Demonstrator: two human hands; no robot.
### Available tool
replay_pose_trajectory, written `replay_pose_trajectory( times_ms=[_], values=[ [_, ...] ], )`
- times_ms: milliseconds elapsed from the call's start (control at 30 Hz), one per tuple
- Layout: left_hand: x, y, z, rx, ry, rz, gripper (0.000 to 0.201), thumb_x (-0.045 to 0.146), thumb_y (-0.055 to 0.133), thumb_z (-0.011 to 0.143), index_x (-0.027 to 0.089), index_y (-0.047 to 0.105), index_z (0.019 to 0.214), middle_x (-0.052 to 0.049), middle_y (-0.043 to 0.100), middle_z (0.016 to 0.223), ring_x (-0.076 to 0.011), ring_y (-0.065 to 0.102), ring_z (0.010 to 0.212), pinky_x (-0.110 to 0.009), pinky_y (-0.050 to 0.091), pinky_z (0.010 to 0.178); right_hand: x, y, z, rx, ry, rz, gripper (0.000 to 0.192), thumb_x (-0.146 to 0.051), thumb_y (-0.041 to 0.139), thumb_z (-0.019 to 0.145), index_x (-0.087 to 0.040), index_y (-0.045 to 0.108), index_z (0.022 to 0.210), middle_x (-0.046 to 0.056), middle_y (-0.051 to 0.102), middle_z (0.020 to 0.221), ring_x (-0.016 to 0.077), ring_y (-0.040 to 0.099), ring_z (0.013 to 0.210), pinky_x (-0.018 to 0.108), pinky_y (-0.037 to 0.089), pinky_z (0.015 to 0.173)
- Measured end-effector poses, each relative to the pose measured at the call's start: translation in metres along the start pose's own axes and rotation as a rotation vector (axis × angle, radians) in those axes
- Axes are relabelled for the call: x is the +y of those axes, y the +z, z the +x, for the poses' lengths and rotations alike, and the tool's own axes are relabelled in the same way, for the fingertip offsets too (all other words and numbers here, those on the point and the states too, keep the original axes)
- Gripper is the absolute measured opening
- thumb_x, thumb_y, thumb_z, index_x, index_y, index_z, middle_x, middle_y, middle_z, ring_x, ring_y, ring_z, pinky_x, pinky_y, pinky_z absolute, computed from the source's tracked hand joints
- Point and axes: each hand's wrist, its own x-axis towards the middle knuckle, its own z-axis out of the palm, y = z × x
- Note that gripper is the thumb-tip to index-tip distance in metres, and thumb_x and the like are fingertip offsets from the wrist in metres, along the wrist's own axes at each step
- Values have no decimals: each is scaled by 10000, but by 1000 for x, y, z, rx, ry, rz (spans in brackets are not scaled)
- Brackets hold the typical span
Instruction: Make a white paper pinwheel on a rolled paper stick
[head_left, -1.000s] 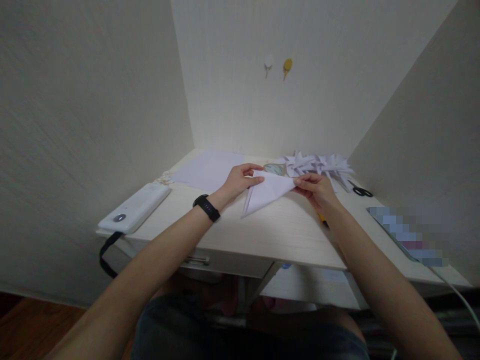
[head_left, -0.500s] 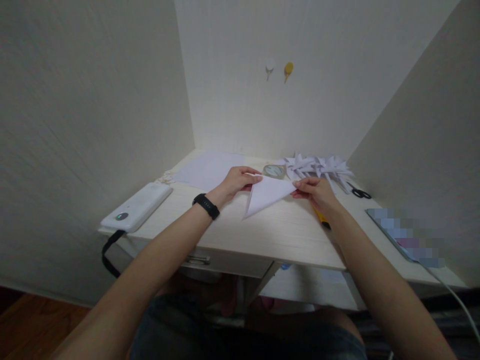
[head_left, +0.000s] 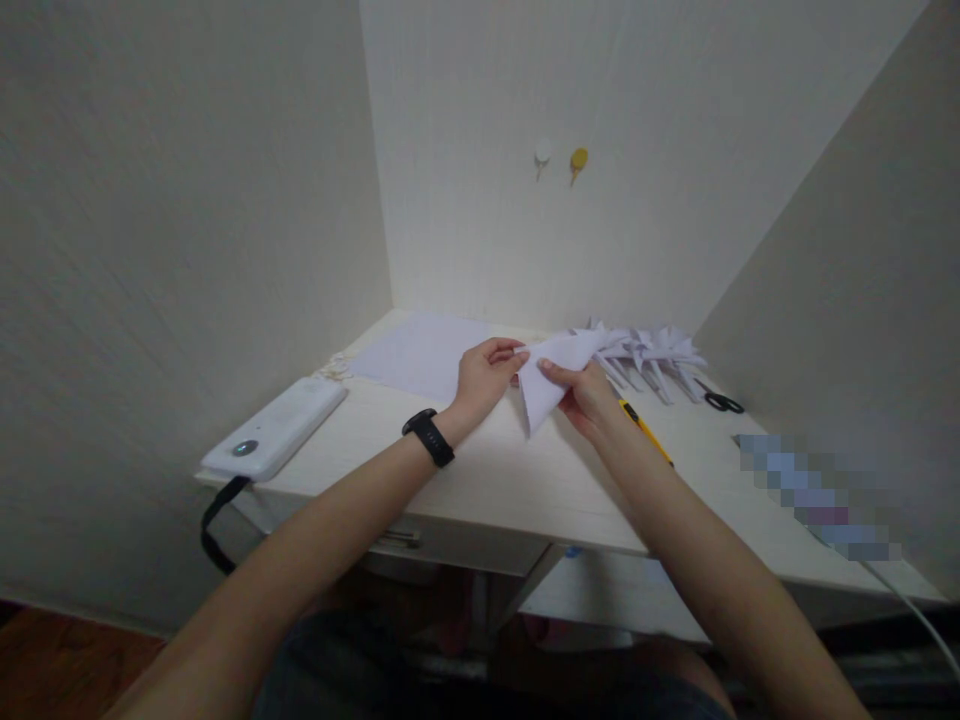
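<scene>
Left hand (head_left: 486, 381) and right hand (head_left: 590, 400) both gripped one folded paper (head_left: 540, 398) mid-frame; pinwheel-like shapes (head_left: 643, 346) heaped centre right (seemingly finished); sheets (head_left: 416, 352) at centre left lay unfolded.

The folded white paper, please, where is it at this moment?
In the head view, the folded white paper is near the middle, held by the left hand and the right hand, just left of the paper pinwheels.
</scene>
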Motion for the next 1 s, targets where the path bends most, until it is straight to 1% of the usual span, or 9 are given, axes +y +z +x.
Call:
replay_pose_trajectory(
  times_ms=[67,133,233,300,433,533,833,1000],
  values=[
    [0,0,0,23,21,15,167,186,742,750,140,693,903,-47,713,858,-134,664,735,-242,561,635,3,-2,7,49,-42,-13,510,-226,890,502,-220,634,943,61,749,1014,255,687,911,391,587,835],
    [-1,1,0,30,24,26,174,165,747,743,137,700,908,-42,708,839,-129,662,707,-248,568,634,4,-7,9,77,-84,-42,476,-234,886,513,-213,630,913,60,750,1000,248,691,905,385,583,841],
    [1,4,-4,16,4,39,149,164,746,753,129,720,896,-46,720,799,-136,669,696,-264,578,653,3,-13,8,69,-112,-80,454,-252,886,525,-210,625,894,61,748,995,242,697,886,380,584,829],
    [2,6,-8,15,2,56,144,178,753,753,126,734,886,-55,736,801,-144,676,700,-278,583,673,1,-17,7,69,-116,-90,466,-250,891,516,-207,626,896,61,747,983,236,696,867,372,584,814],
    [3,9,-14,25,21,121,201,178,789,719,138,757,913,-66,756,839,-160,692,747,-300,588,728,-1,-23,7,110,-145,-130,517,-255,900,494,-205,621,927,60,736,989,222,683,853,356,579,797],
    [3,10,-16,19,28,157,215,172,795,714,150,767,925,-70,763,862,-162,697,768,-309,586,765,-1,-27,8,105,-170,-143,552,-249,906,476,-207,619,947,61,724,1004,217,671,845,351,574,789],
    [1,10,-18,13,36,127,221,204,787,739,162,778,956,-84,772,909,-181,713,795,-324,588,769,-1,-29,7,109,-189,-146,570,-227,903,473,-222,618,965,55,717,1008,218,670,845,359,570,789],
    [-1,9,-18,20,55,119,198,211,772,755,147,779,943,-96,774,905,-176,719,762,-319,596,757,2,-31,9,128,-193,-141,559,-245,903,459,-201,625,942,47,723,944,215,664,788,368,571,740]
  ],
)
